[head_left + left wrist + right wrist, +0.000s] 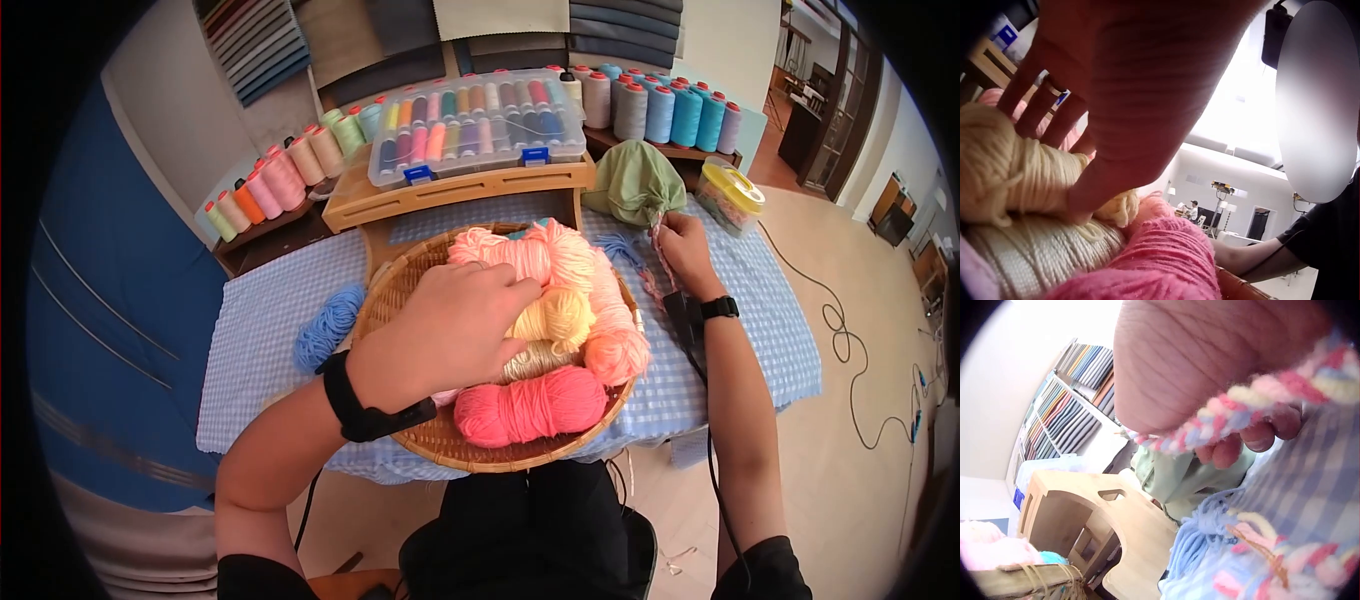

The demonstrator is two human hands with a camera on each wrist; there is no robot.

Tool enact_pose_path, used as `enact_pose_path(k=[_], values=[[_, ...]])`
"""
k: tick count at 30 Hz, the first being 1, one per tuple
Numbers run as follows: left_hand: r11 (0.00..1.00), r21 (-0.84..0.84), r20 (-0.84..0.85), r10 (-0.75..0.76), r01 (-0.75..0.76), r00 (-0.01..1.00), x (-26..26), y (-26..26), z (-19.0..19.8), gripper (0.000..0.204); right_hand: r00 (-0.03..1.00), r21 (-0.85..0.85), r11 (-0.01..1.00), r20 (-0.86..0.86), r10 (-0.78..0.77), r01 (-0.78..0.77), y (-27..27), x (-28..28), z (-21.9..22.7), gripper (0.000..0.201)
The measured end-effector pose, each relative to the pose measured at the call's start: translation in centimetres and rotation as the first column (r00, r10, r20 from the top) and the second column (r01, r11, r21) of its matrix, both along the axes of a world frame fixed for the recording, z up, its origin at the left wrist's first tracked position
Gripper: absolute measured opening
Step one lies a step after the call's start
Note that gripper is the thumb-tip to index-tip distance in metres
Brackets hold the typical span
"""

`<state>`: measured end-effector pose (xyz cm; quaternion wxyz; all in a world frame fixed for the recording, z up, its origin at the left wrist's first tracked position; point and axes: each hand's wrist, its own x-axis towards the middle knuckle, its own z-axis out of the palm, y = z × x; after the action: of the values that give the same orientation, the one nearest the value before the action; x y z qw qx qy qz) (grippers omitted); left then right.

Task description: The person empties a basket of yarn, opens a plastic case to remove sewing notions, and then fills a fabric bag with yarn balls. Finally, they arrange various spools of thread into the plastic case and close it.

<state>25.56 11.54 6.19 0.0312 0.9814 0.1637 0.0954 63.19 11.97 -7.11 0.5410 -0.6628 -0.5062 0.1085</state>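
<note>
My left hand [455,318] is over the wicker basket [384,300], gripping a yellow yarn skein [553,320], thumb in front and fingers behind. Below that skein lies a cream skein [1047,255], partly covered, then a hot-pink skein [530,408] at the basket's near side. Peach skeins [530,252] fill the far and right sides. Beyond the basket's right rim, my right hand [686,258] holds a braided cord [1235,409] of pink, white, cream and blue yarn, its fingertips curled under the braid. The cord ends in a blue tassel [1200,534] on the checked cloth.
A blue skein [330,326] lies left of the basket. Behind stands a wooden stand [460,196] bearing a clear case [475,130] of thread spools. A green cloth bundle [638,184] and a yellow-lidded tub [732,195] are at the back right, before rows of thread cones [660,110].
</note>
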Motion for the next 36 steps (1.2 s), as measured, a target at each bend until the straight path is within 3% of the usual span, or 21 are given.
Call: enact_pose_path(k=[8,10,11,14,15,16,17,18,20,21,23,30,32,33,36], values=[[0.995,-0.098,0.247,0.042,-0.018,0.968,-3.6,0.8,2.0,0.06,0.999,-0.037,0.999,-0.033,0.019,-0.021,0.5,0.4,-0.4,0.02],[0.941,-0.198,0.194,0.311,-0.273,0.93,-6.1,2.8,3.2,0.061,1.0,0.003,1.0,-0.014,0.022,-0.022,0.6,0.6,-0.8,0.02],[0.913,-0.166,0.158,0.398,-0.373,0.903,-7.8,4.4,3.2,0.064,0.998,-0.026,1.0,0.055,0.002,-0.001,0.6,1.0,-0.8,0.021],[0.772,0.035,0.014,0.634,-0.634,0.773,-14.4,10.2,-1.3,0.078,1.0,-0.009,1.0,0.019,0.007,-0.007,0.6,0.8,-0.8,0.022],[0.675,0.082,-0.176,0.734,-0.733,0.656,-16.3,12.1,-2.7,0.091,1.0,-0.023,1.0,0.013,0.017,-0.017,0.8,1.3,-1.1,0.023],[0.605,-0.018,-0.219,0.775,-0.796,0.593,-16.7,12.3,-2.7,0.095,0.997,-0.011,1.0,0.074,0.013,-0.013,0.9,1.5,-1.3,0.022],[0.524,-0.123,-0.266,0.801,-0.843,0.537,-16.7,12.2,-2.7,0.099,1.0,-0.013,1.0,0.024,0.016,-0.015,0.5,0.8,-0.7,0.021],[0.52,-0.119,-0.267,0.804,-0.846,0.532,-17.0,12.2,-2.5,0.099,0.999,-0.014,0.999,-0.024,0.034,-0.034,0.3,0.4,-0.5,0.021],[0.526,-0.346,-0.361,0.689,-0.777,0.628,-17.2,12.5,-2.4,0.096,0.997,-0.018,0.999,-0.065,0.049,-0.051,0.2,0.3,-0.4,0.02],[0.526,-0.352,-0.36,0.688,-0.775,0.63,-17.4,12.6,-2.6,0.096,0.997,-0.018,0.999,-0.064,0.051,-0.052,0.3,0.4,-0.5,0.02],[0.632,-0.444,-0.3,0.563,-0.635,0.77,-17.9,13.0,-2.9,0.089,0.997,-0.019,0.999,-0.053,0.047,-0.048,0.4,0.8,-0.8,0.02],[0.637,-0.468,-0.281,0.55,-0.613,0.786,-19.6,12.8,-2.2,0.079,0.996,-0.008,0.999,-0.071,0.048,-0.048,0.2,0.2,-0.2,0.019],[0.685,-0.299,-0.153,0.653,-0.665,0.742,-19.7,12.3,-0.2,0.077,0.999,-0.025,0.999,-0.031,0.038,-0.039,0.0,0.1,0.0,0.019],[0.688,-0.301,-0.157,0.647,-0.66,0.746,-19.7,11.9,0.9,0.077,0.999,-0.029,0.999,-0.032,0.03,-0.031,-0.1,0.1,-0.1,0.019],[0.776,-0.339,0.141,0.601,-0.532,0.787,-18.1,9.5,4.9,0.071,0.999,-0.025,0.999,0.025,0.024,-0.024,0.2,0.5,-0.4,0.02]])
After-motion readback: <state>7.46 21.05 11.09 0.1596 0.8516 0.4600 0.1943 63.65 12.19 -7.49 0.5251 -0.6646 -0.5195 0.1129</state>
